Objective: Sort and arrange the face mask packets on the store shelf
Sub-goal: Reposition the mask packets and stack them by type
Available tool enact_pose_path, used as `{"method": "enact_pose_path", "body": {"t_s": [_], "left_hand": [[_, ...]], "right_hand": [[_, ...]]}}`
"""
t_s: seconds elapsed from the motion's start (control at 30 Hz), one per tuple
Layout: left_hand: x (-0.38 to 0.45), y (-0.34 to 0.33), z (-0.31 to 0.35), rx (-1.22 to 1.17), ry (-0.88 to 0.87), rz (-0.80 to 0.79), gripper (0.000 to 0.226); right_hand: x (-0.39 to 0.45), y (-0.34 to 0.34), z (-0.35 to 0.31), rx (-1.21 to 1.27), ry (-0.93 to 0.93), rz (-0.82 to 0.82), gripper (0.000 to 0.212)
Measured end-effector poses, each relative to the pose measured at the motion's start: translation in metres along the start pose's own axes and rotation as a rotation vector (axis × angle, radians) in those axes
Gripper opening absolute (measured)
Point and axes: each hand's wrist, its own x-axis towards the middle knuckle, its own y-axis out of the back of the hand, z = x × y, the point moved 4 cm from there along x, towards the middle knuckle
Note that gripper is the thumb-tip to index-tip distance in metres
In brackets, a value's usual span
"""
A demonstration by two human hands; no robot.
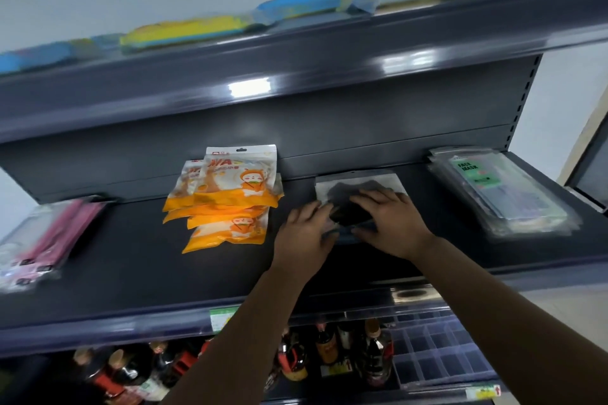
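— Hands first: what are they on?
— Left hand (304,233) and right hand (391,223) lie flat, fingers spread, pressing a clear packet of black face masks (350,212) on the dark grey metal shelf (131,273), gripping nothing.
— And beyond?
— Orange cartoon-printed packets (227,200) lie to the left, a green-labelled clear packet stack (503,187) to the right.

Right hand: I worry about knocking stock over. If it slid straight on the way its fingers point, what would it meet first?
The right hand points up-left across the dark mask packets; beyond them, probably the stack of orange cartoon packets.
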Motion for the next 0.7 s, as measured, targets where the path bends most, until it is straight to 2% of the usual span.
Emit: {"method": "enact_pose_path", "body": {"t_s": [0.1,0.2,0.37,0.53,0.7], "left_hand": [[-0.029,0.034,-0.025,-0.01,0.046,0.161,0.049],[-0.064,0.062,-0.064,0.036,0.13,0.256,0.051],[-0.125,0.103,-0.147,0.113,0.403,0.266,0.053],[-0.171,0.139,-0.228,0.118,0.66,0.254,0.058],[-0.202,0.165,-0.313,0.147,0.737,0.211,0.06]], "right_hand": [[0.001,0.011,-0.045,0.073,0.112,0.167,0.058],[0.006,0.014,-0.107,0.116,0.223,0.192,0.055],[0.024,0.006,-0.217,0.323,0.371,0.119,0.051],[0.047,-0.017,-0.311,0.332,0.412,-0.013,0.057],[0.075,-0.039,-0.395,0.428,0.383,-0.081,0.059]]}}
